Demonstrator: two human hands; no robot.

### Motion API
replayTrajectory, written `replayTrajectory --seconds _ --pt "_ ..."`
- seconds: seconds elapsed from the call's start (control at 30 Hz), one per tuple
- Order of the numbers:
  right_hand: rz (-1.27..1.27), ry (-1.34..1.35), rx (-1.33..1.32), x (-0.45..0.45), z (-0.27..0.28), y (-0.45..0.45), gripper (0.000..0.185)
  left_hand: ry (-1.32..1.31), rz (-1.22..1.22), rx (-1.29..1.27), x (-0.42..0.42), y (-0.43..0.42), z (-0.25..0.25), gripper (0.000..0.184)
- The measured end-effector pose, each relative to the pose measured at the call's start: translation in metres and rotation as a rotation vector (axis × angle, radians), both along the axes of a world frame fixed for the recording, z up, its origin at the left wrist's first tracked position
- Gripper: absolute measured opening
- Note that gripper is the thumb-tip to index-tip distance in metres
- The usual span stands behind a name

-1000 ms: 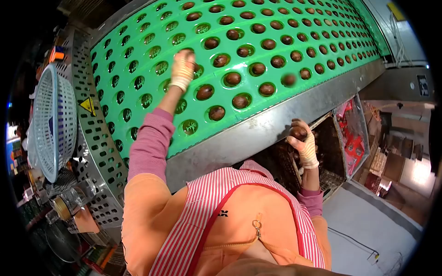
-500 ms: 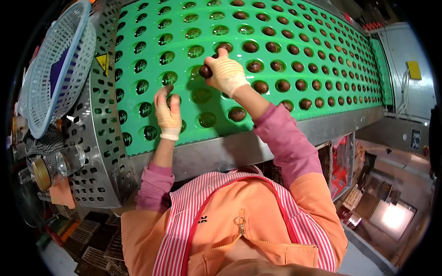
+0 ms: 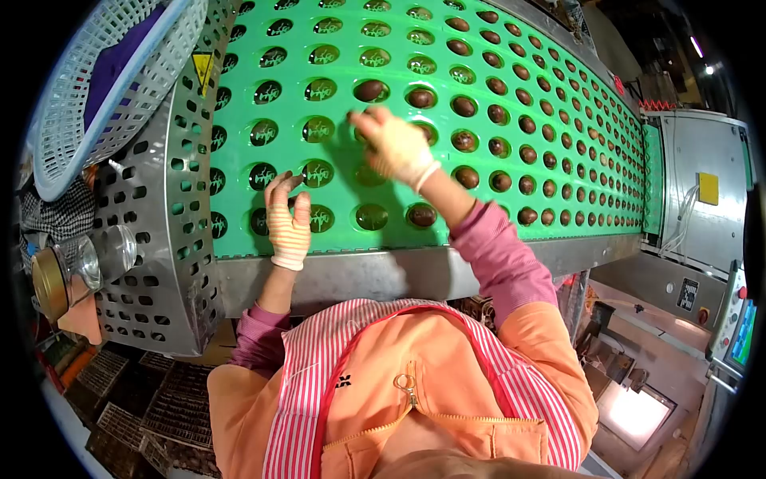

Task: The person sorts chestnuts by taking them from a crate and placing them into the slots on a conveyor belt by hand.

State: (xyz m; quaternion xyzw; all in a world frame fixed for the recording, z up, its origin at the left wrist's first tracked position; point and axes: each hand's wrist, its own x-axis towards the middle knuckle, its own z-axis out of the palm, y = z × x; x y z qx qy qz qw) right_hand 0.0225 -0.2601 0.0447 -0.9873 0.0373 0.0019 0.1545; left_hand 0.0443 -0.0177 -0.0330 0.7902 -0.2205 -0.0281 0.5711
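Note:
A green sheet [image 3: 339, 231] with rows of oval hollows lies before me, and the left-hand hollows show a pale printed mark. Glossy brown egg-shaped balls [image 3: 464, 105] sit in the hollows to the right. My right hand [image 3: 395, 148], in a striped glove with bare fingertips, is over the sheet, its bent fingers above a hollow and slightly blurred. Whatever is under those fingers is hidden. Just beyond them, a brown ball [image 3: 371, 91] rests in its hollow. Near the front edge, my left hand [image 3: 289, 222], gloved alike, has its thumb apart from its curved fingers, with nothing visible between them.
A perforated metal guard [image 3: 155, 239] borders the sheet at left, with a blue plastic basket [image 3: 68, 152] above it. Glass jars [image 3: 80, 267] stand at far left. A metal rail [image 3: 351, 279] runs along the front. A grey machine housing [image 3: 698, 160] stands at right.
The view has shifted. A brown ball that was under my right fingers now lies in its hollow, and that hand has come nearer to me. The left hand stays by the front edge.

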Motion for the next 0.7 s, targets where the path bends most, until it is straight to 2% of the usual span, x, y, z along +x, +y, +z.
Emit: replayTrajectory --seconds 0.03,0.1,0.17,0.3,0.4,0.5,0.57,0.63,0.67,0.7 --pt "0.104 -0.098 0.089 -0.015 -0.017 0.009 0.056 -0.053 -0.009 -0.010 0.004 -0.003 -0.007 0.034" --pt "0.229 -0.191 0.089 -0.040 -0.045 0.026 0.050 -0.063 -0.027 0.055 0.010 -0.016 -0.001 0.032" --pt "0.159 -0.216 -0.144 -0.058 -0.054 0.031 0.048 -0.089 -0.089 0.022 0.017 -0.032 0.005 0.032" --pt "-0.141 -0.294 -0.025 -0.105 -0.031 0.035 0.047 -0.081 -0.273 0.113 0.045 -0.074 0.023 0.026" --pt "-0.321 -0.341 0.042 -0.154 -0.019 0.025 0.046 -0.475 -0.379 0.293 0.066 -0.123 0.010 0.026" --pt "-0.543 -0.372 0.018 -0.225 -0.016 0.014 0.041 -0.579 -0.617 0.569 0.071 -0.152 -0.001 0.027" --pt "-0.782 -0.375 -0.009 -0.282 -0.014 0.016 0.038 -0.487 -0.637 0.958 0.072 -0.175 0.027 0.028" --pt "-1.022 -0.309 -0.035 -0.339 -0.011 0.025 0.039 -0.624 -0.648 1.139 0.067 -0.201 0.035 0.030" --pt "-1.098 -0.306 -0.081 -0.369 -0.019 0.031 0.039 -0.715 -0.675 1.109 0.052 -0.209 0.064 0.031" --pt "-1.171 -0.300 -0.123 -0.397 -0.026 0.038 0.039 -0.684 -0.718 0.996 0.043 -0.228 0.071 0.031"
